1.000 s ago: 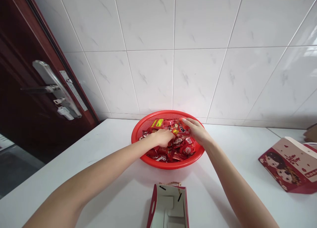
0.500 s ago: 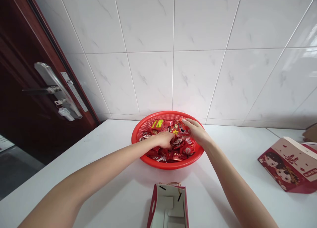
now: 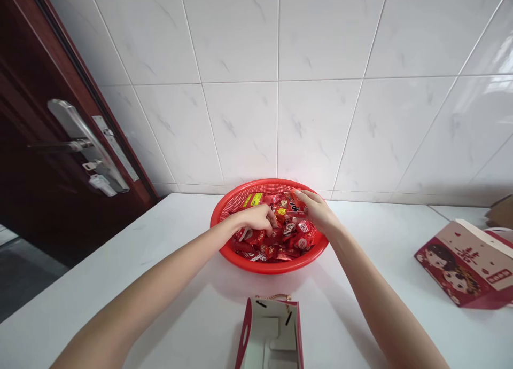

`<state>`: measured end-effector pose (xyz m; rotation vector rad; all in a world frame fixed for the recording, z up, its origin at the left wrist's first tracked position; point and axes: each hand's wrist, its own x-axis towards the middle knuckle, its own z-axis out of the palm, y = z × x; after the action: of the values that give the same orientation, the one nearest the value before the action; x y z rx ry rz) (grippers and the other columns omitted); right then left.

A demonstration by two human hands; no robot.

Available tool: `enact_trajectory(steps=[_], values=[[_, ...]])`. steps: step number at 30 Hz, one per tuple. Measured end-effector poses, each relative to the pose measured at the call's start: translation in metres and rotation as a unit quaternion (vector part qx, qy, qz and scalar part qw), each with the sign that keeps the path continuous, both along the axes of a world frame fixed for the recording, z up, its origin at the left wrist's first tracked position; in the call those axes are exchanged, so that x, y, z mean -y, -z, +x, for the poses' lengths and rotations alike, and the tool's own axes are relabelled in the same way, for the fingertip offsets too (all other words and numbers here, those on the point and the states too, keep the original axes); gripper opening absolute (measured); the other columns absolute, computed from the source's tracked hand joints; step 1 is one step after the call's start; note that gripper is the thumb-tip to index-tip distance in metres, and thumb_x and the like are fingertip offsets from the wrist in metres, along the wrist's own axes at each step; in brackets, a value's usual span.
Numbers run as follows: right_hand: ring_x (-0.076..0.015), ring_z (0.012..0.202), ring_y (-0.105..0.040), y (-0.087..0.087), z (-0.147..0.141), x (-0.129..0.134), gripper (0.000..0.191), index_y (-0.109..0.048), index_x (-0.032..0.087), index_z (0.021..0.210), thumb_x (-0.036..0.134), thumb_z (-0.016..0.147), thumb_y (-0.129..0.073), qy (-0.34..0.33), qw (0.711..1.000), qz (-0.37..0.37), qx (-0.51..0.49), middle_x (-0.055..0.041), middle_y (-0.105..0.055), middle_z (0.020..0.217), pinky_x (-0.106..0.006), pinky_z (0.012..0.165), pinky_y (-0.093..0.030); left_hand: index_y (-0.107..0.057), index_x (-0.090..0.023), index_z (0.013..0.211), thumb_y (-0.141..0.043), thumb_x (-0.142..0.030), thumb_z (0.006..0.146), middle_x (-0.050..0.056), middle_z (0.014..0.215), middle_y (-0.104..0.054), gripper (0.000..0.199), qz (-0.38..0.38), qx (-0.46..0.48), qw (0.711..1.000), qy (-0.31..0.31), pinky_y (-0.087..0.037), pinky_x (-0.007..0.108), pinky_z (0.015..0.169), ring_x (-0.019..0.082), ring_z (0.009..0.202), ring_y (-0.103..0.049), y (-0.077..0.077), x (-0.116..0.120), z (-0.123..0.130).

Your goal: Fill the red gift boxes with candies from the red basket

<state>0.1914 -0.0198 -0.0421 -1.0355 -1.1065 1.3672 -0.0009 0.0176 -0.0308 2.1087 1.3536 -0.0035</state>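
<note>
A red perforated plastic basket holds a heap of red-wrapped sweets. My left hand reaches over the heap with its fingers curled down among the wrappers. Whatever is between its fingertips is hidden. At the basket's right side, my right hand grips the edge of a flat red snack packet with dark print. A packet with a yellow label lies at the back left of the heap. In front of the basket stands an open-topped gift box, pale inside, with a rope handle.
A closed red and pink gift box with cartoon figures sits on the white table at the right. Behind it is a brown cardboard piece. A tiled wall borders the back. A dark red door with keys stands left.
My left hand has shifted a little left and lifted slightly, its fingers now more curled. My right hand stays at the snack packet. The whole view has drifted slightly.
</note>
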Motion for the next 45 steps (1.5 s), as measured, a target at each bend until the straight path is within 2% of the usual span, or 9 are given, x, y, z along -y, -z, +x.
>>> enact_trajectory(steps=[9,15,22,26,32,37,41,43,45], values=[[-0.0202,0.080,-0.070,-0.002,0.000,-0.002,0.019,-0.073,0.022,0.098,0.039,0.089,-0.068,0.035,0.999,-0.019,-0.020,-0.0043,-0.072,0.095,-0.028,0.055,-0.060,-0.078,-0.018,0.092,-0.072,-0.024,0.072,0.005,0.098,-0.080,0.023,0.005,0.194,0.978,-0.072,-0.054,0.033,0.085,0.026,0.098,-0.072,-0.001,-0.005,-0.008],[-0.0194,0.078,-0.070,0.002,0.003,-0.004,0.016,-0.073,0.023,0.096,0.037,0.090,-0.070,0.012,0.999,-0.015,-0.047,-0.0042,-0.073,0.093,-0.029,0.058,-0.060,-0.078,-0.018,0.089,-0.090,-0.033,0.063,0.007,0.101,-0.080,0.033,-0.019,0.399,0.910,-0.109,-0.051,0.041,0.101,0.027,0.105,-0.071,-0.003,-0.004,-0.007],[-0.0186,0.072,-0.071,-0.002,0.002,0.000,0.020,-0.073,0.022,0.103,0.037,0.090,-0.070,-0.043,0.998,-0.016,-0.046,-0.0057,-0.075,0.098,-0.029,0.056,-0.060,-0.076,-0.017,0.088,-0.091,-0.028,0.063,0.003,0.089,-0.076,0.031,-0.045,0.428,0.901,-0.060,-0.053,0.042,0.096,0.022,0.090,-0.070,-0.007,0.002,-0.006],[-0.0192,0.074,-0.072,0.000,0.004,-0.001,0.022,-0.074,0.023,0.101,0.040,0.087,-0.073,-0.059,0.997,-0.002,-0.041,-0.0050,-0.075,0.099,-0.029,0.057,-0.060,-0.075,-0.017,0.092,-0.091,-0.024,0.062,0.003,0.090,-0.075,0.035,-0.060,0.439,0.895,-0.053,-0.052,0.040,0.094,0.021,0.091,-0.069,-0.008,0.003,-0.007],[-0.0187,0.080,-0.071,0.002,0.005,0.000,0.027,-0.074,0.022,0.101,0.044,0.083,-0.076,-0.057,0.998,0.010,-0.020,-0.0033,-0.072,0.096,-0.026,0.056,-0.058,-0.075,-0.018,0.093,-0.089,-0.046,0.068,0.004,0.096,-0.075,0.040,-0.057,0.436,0.896,-0.056,-0.053,0.039,0.092,0.021,0.092,-0.069,-0.006,0.000,-0.006],[-0.0193,0.085,-0.069,0.002,0.005,-0.001,0.029,-0.073,0.022,0.097,0.045,0.081,-0.077,-0.009,1.000,0.003,0.003,-0.0039,-0.072,0.102,-0.027,0.061,-0.060,-0.073,-0.019,0.096,-0.082,-0.051,0.071,0.006,0.098,-0.076,0.042,0.034,0.359,0.931,-0.065,-0.054,0.038,0.088,0.023,0.095,-0.070,-0.013,-0.005,-0.023],[-0.0174,0.077,-0.068,0.003,0.004,-0.002,0.025,-0.072,0.022,0.093,0.045,0.081,-0.075,0.016,1.000,-0.005,0.013,-0.0030,-0.072,0.103,-0.028,0.059,-0.059,-0.076,-0.020,0.103,-0.075,-0.031,0.073,0.005,0.102,-0.078,0.032,0.056,0.181,0.980,0.066,-0.052,0.032,0.086,0.023,0.095,-0.070,-0.024,0.006,-0.046],[-0.0168,0.075,-0.068,0.004,0.004,-0.001,0.024,-0.072,0.022,0.092,0.044,0.082,-0.074,0.014,1.000,-0.001,0.015,-0.0029,-0.071,0.105,-0.028,0.059,-0.059,-0.077,-0.025,0.111,-0.073,-0.022,0.068,0.003,0.112,-0.077,0.044,0.051,0.068,0.988,0.132,-0.051,0.029,0.083,0.024,0.100,-0.070,-0.026,0.016,-0.052],[-0.0168,0.076,-0.068,0.005,0.004,-0.001,0.023,-0.072,0.022,0.092,0.044,0.082,-0.074,0.008,1.000,0.003,0.014,-0.0029,-0.071,0.105,-0.027,0.059,-0.059,-0.077,-0.027,0.114,-0.073,-0.018,0.063,0.003,0.110,-0.077,0.052,0.055,-0.033,0.986,0.154,-0.049,0.027,0.074,0.025,0.094,-0.070,-0.025,0.025,-0.054]])
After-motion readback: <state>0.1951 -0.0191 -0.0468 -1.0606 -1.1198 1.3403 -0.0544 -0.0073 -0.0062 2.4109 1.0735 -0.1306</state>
